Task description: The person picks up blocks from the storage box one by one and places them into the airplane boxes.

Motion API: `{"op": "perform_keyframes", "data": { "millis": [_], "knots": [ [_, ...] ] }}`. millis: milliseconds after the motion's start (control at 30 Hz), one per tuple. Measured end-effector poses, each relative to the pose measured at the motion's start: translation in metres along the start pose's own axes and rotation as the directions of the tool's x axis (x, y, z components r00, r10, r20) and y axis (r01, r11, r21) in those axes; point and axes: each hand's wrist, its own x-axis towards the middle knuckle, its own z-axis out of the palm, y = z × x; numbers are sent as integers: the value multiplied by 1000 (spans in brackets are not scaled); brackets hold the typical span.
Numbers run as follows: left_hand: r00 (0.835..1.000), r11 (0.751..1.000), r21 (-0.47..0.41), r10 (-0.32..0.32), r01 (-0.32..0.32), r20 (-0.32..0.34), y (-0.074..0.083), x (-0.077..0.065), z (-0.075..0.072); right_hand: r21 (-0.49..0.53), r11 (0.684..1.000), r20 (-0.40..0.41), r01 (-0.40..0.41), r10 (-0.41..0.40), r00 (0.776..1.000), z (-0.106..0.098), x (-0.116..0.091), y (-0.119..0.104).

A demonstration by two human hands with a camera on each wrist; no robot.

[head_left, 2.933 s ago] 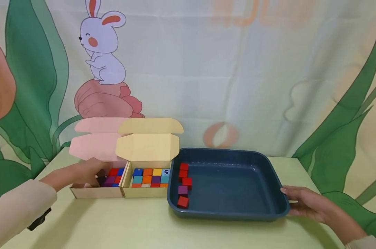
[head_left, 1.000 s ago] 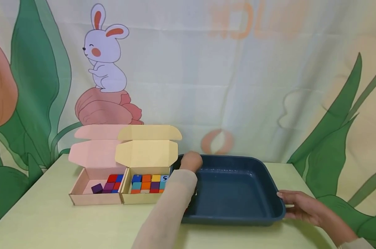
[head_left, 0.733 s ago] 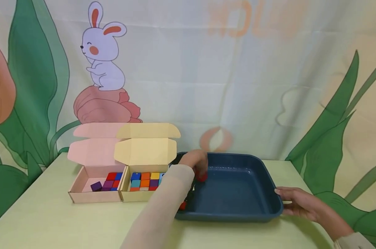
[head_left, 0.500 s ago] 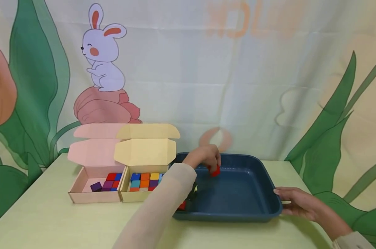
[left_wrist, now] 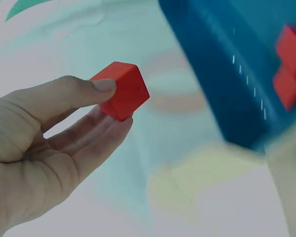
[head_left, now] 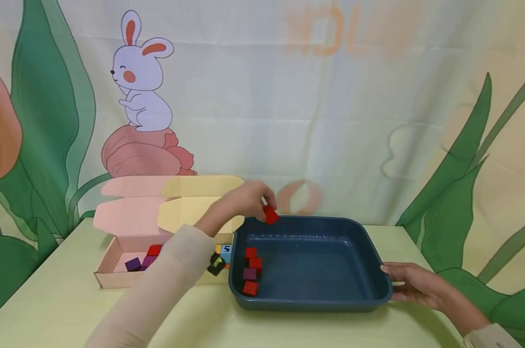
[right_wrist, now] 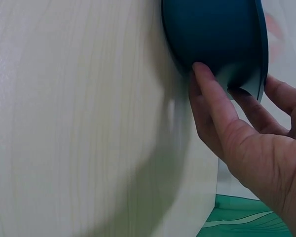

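My left hand point(head_left: 245, 200) pinches a red cube point(left_wrist: 122, 91) between thumb and fingertips, raised over the back left corner of a dark blue tray point(head_left: 319, 270). My right hand point(head_left: 418, 285) holds the tray's right end. In the right wrist view, its thumb is at the rim and the other fingers lie against the outer wall. Along the tray's left side sit three red cubes point(head_left: 250, 288) and a purple cube point(head_left: 249, 274).
Left of the tray stand an open yellow box point(head_left: 192, 208) and an open pink box point(head_left: 120, 279), lids up. The left sleeve covers much of their coloured cubes. A purple cube point(head_left: 133, 264) lies apart in the pink box. A printed curtain point(head_left: 227, 96) hangs behind.
My left hand went from the pink box to the tray, picked up a red cube there, moved it right, then lifted it up and back left. The right hand stays on the tray.
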Motion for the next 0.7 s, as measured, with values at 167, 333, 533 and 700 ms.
{"op": "perform_keyframes", "data": {
  "millis": [167, 333, 533, 700],
  "knots": [
    [993, 998, 5, -61, 62, -97, -41, -58, -29, -15, 1000, -14, -10, 10, 1000, 0, 0, 4],
    [980, 984, 73, -152, 162, -129, -89, -110, -49, -9, 1000, -28, -3, 3, 1000, -2, -1, 9],
    [972, 963, 144, -217, 228, -90, -128, -141, -58, -10, 1000, -42, -12, 12, 999, -7, -4, 12],
    [969, 955, 166, -245, 245, -22, -150, -149, -55, -6, 1000, -31, -9, 9, 999, -6, -4, 11]
  ]
}}
